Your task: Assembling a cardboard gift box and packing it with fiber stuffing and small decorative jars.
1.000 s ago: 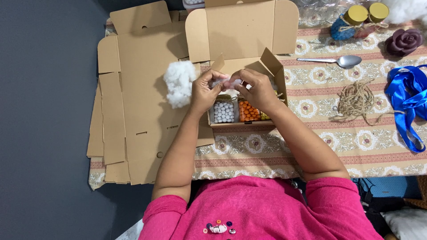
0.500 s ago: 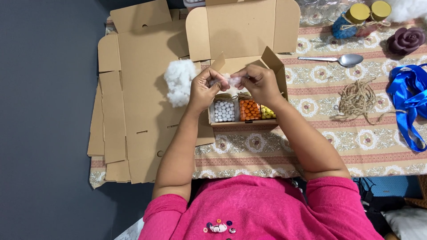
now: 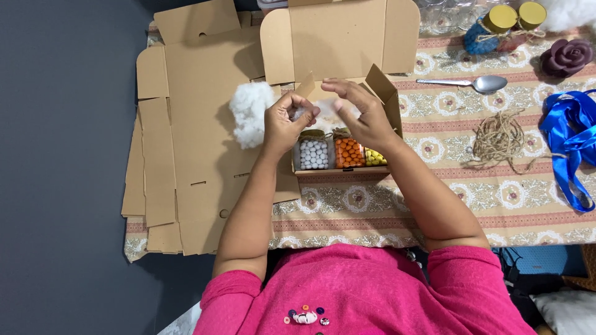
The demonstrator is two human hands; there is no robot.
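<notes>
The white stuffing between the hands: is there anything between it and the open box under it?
Nothing visible stands in the way. The left hand and right hand pull a thin tuft of white stuffing directly above the open cardboard box. Below, only the three bead jars fill the box's front part.

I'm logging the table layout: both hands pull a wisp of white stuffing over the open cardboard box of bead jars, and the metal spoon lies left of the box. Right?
Not quite. In the head view the metal spoon lies to the right of the open cardboard box. The rest holds: left hand and right hand pull the wisp of white stuffing over it.
</notes>
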